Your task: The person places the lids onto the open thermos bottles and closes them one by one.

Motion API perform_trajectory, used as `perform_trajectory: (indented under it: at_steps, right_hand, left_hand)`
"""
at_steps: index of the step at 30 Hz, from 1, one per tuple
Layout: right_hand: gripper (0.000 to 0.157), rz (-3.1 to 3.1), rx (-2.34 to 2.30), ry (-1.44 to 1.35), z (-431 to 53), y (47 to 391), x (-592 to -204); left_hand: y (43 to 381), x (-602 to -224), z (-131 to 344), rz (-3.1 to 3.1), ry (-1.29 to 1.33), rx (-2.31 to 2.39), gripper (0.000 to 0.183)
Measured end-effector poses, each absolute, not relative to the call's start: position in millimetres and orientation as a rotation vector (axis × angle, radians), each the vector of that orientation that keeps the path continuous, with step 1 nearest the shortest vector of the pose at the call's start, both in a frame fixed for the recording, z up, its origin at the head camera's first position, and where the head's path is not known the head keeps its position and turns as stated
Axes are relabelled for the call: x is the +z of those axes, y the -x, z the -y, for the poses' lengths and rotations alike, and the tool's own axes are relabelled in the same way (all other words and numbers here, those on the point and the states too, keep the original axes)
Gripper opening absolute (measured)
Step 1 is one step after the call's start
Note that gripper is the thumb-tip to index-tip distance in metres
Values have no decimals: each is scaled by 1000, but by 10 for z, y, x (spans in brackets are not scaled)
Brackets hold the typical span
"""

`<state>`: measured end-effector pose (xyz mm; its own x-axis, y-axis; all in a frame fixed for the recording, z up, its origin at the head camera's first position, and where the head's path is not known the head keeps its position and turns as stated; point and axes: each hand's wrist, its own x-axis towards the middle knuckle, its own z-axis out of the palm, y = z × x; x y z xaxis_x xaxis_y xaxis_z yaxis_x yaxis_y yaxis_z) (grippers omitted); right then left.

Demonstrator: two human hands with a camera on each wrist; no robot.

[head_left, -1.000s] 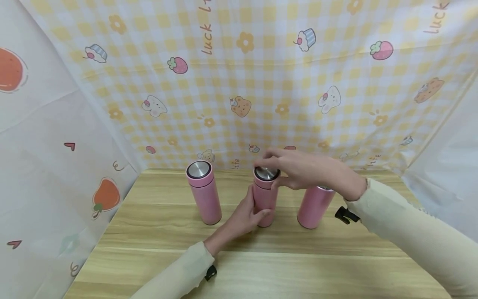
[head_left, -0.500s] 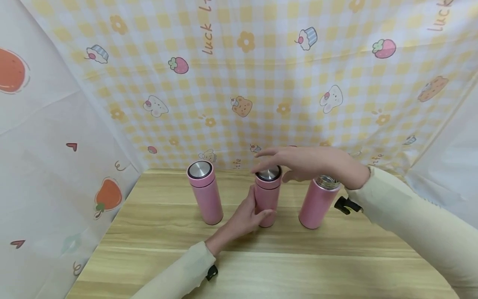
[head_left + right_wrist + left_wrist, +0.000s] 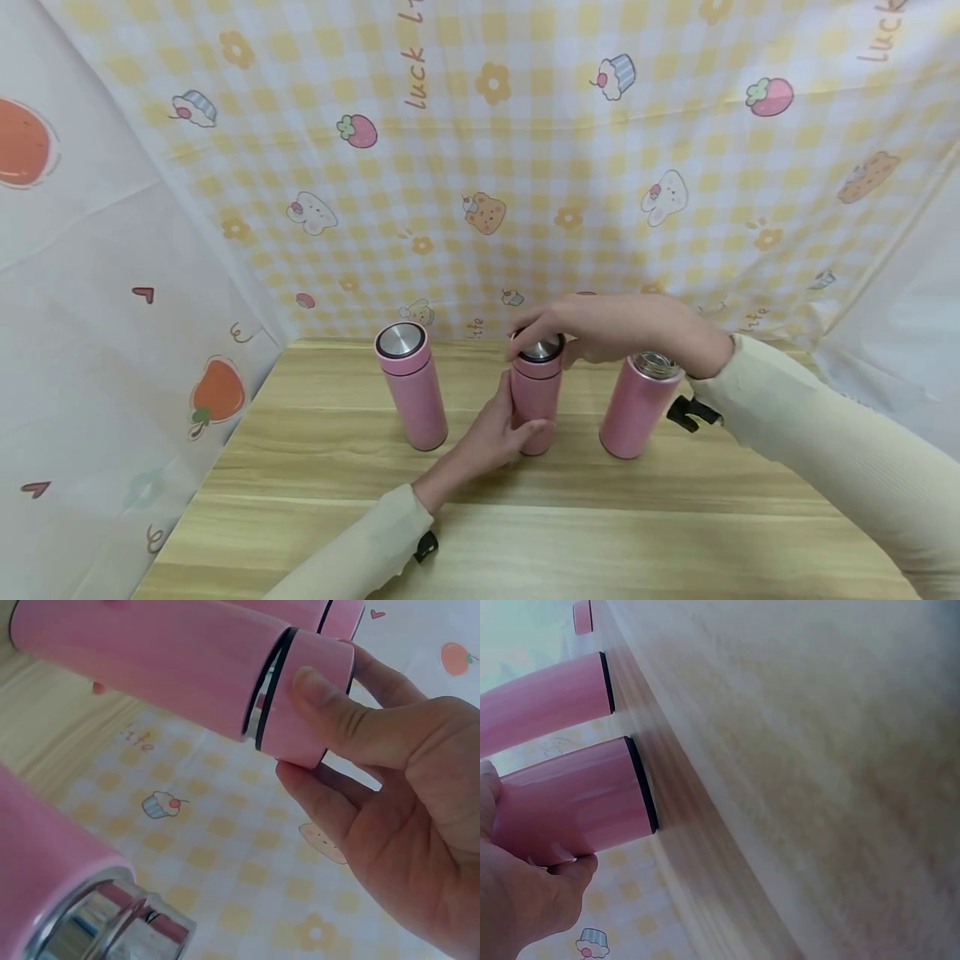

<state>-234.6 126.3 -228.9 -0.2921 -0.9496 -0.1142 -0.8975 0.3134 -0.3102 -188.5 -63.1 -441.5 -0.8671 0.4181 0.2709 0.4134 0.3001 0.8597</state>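
Three pink thermos flasks stand in a row on the wooden table. My left hand [image 3: 491,433] grips the lower body of the middle flask [image 3: 534,396]; in the left wrist view, fingers and thumb [image 3: 486,799] wrap its pink side [image 3: 577,802]. My right hand [image 3: 615,325] comes over the top and holds the lid [image 3: 296,731] between thumb and fingers. A narrow gap with shiny metal shows between lid and body, wider on one side. The left flask [image 3: 416,400] wears its steel-topped lid. The right flask [image 3: 636,412] is lidless, its metal mouth [image 3: 101,922] exposed.
The wooden table [image 3: 600,542] reaches back to a yellow checked cloth [image 3: 420,183] with cartoon prints. White printed cloth [image 3: 90,350] hangs along the left side. The right forearm passes behind and above the right flask.
The right fingers spread off the middle flask's lid half a second ago and have closed round it again. The left hand keeps its hold; the flasks stay in place.
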Motion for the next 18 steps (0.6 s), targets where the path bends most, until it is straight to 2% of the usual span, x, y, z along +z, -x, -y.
perform_trajectory:
  at_steps: [18]
  right_hand:
    - [66, -2412, -163, 1646, -1269, 2290, -2312]
  left_hand:
    - [1904, -4435, 626, -2509, -823, 1683, 74]
